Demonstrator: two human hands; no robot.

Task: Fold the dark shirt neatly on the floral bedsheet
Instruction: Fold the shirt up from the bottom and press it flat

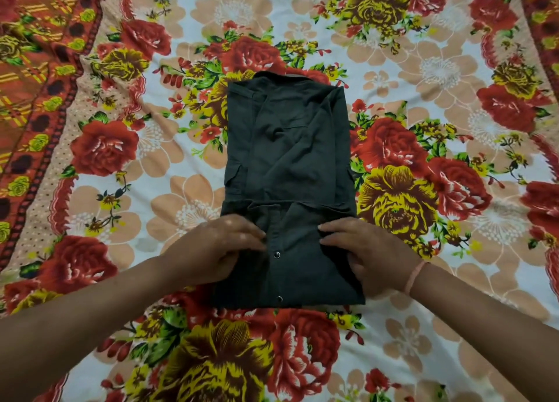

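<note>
The dark shirt [287, 147] lies in the middle of the floral bedsheet [438, 69], folded into a narrow rectangle with its collar at the far end. Its near end is folded up over the body, and two snap buttons show on that flap. My left hand [217, 250] rests on the flap's left side, fingers laid flat and pointing right. My right hand [369, 253] rests on the flap's right side, fingers flat and pointing left. A pink thread band is on my right wrist.
The bedsheet spreads wide on every side of the shirt, with light wrinkles. A red and orange patterned border [39, 78] runs along the far left.
</note>
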